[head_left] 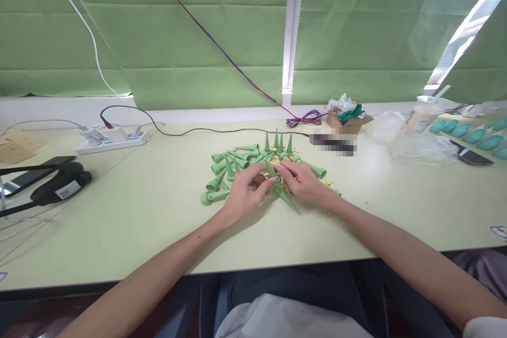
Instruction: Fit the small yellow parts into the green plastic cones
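Observation:
Green pointed plastic spikes [216, 196] lie in a loose heap on the table, several of them standing tip up at the back. My left hand [249, 190] pinches one green plastic spike [271, 170] near its upper part, thumb and fingers closed around it. Close beside it, my right hand [298, 178] has its fingers pressed together at the same spike; whatever small part they hold is hidden. Small yellow pieces [285, 187] are scattered among the spikes, under and between my hands. Another spike [291, 203] lies just below my hands, pointing toward the front right.
A power strip [113, 140] with plugs and a black device [61, 182] are on the left. Behind the heap runs a black cable. A cardboard box [348, 122], plastic cup [422, 115], plastic bag [418, 148] and teal objects [473, 134] stand at the right. The table edge is near me.

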`<state>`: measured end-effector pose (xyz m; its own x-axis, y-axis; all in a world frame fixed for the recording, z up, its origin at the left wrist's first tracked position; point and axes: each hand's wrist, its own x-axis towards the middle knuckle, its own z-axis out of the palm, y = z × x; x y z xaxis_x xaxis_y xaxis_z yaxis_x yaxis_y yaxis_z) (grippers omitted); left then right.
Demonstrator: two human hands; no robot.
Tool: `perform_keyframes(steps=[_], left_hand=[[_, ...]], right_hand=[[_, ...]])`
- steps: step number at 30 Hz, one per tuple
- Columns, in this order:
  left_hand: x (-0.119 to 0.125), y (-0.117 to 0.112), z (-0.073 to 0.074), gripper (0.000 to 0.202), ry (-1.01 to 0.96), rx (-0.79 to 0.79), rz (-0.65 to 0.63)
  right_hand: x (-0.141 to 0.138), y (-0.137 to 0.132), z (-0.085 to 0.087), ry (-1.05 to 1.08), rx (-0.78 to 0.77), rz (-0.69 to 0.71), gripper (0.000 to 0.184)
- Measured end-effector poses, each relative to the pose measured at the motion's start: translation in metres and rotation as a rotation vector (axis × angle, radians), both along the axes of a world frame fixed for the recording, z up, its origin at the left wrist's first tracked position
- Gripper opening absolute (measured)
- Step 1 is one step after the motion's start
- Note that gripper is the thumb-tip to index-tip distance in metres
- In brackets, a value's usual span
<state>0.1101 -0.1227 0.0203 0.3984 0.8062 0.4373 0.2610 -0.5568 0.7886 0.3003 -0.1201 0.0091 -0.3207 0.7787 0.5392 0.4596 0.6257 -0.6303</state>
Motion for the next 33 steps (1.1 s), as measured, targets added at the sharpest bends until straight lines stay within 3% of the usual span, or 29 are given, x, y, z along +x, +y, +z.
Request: perform_keyframes(steps=[12,20,33], left_hand=[[0.0006,-0.0053,-0.0023,0.020,0.042,0.050,0.013],[0.0030,-0.0063,0.0022,0.019,-0.014,-0.012,0.008],[0.0045,-0.0028,0.0008,0.026,-0.094,-0.049,0.067]], right_hand=[[-0.0017,-0.0052,0.0042,0.052,-0.077,0.017,0.047],[-0.0037,-0.0053,0.0033,0.088,-0.100,-0.001,0.046],[-0.0035,-0.0021,0.0017,0.118,-0.022,-0.089,0.044]])
